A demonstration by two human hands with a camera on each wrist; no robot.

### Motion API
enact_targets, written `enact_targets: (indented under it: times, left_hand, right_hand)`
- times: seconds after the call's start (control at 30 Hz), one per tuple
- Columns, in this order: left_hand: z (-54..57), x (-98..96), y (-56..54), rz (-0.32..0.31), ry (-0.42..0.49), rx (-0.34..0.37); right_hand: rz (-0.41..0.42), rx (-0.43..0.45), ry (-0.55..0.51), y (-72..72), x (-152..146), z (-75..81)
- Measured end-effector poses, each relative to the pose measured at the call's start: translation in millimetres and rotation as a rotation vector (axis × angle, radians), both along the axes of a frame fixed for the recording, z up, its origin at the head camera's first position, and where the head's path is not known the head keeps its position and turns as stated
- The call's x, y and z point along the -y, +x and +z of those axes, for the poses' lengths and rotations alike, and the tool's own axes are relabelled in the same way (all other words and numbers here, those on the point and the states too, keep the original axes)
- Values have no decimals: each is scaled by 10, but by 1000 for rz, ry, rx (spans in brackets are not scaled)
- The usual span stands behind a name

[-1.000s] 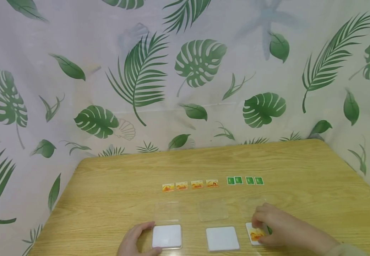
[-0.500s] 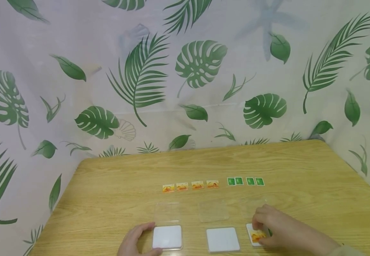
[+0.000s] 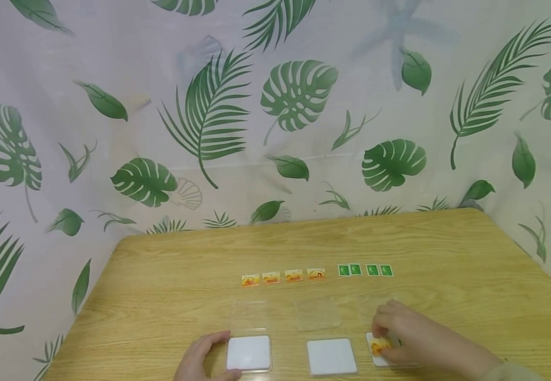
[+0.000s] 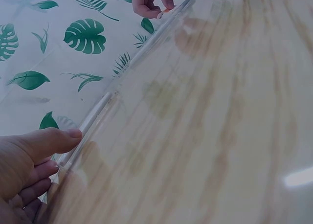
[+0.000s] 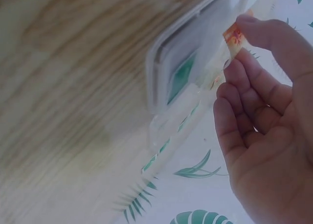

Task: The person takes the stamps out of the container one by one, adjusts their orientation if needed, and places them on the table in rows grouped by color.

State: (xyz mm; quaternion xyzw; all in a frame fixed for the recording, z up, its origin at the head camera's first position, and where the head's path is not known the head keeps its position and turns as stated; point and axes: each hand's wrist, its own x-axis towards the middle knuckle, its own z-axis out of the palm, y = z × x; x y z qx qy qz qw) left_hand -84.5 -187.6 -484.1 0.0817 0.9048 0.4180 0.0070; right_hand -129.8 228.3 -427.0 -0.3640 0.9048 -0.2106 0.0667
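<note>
One rounded-corner white box (image 3: 248, 353) sits gripped at its end by your left hand (image 3: 198, 362); your right hand (image 3: 409, 333) pinches a thin orange picture (image 3: 378, 346) over another white box (image 3: 379, 362). Beyond, clear plastic pieces (image 3: 318, 314), then flat orange slips (image 3: 293, 275), lie on the wood-grained surface (image 3: 171, 296).

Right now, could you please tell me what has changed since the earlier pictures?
The right hand, pinching an orange sticker, has shifted slightly left over the right white card, taking the sticker along. The left hand, left white card, orange sticker row and green sticker row stayed put.
</note>
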Motion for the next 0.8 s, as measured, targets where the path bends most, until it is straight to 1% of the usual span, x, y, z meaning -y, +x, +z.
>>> enact_targets:
  times: [0.1,0.23,0.4,0.6,0.73,0.8]
  left_hand:
    - [-4,-2,1,3,-2,-3]
    - [-2,-6,5,2,4,-10]
    - [-12,-1,7,-3,14,-25]
    - [-26,7,-2,-7,16,-31]
    - [-23,15,-5,-12,9,-29]
    - [-22,18,-5,-15,4,-30]
  right_hand:
    - [21,-44,0,-21,39,26]
    - [30,-71,20,-52,140,81]
    - [76,-122,12,-122,280,127]
    - [56,-100,30,-242,505,223]
    - [66,-142,37,-319,673,277]
    - [61,-143,39,-350,754,311]
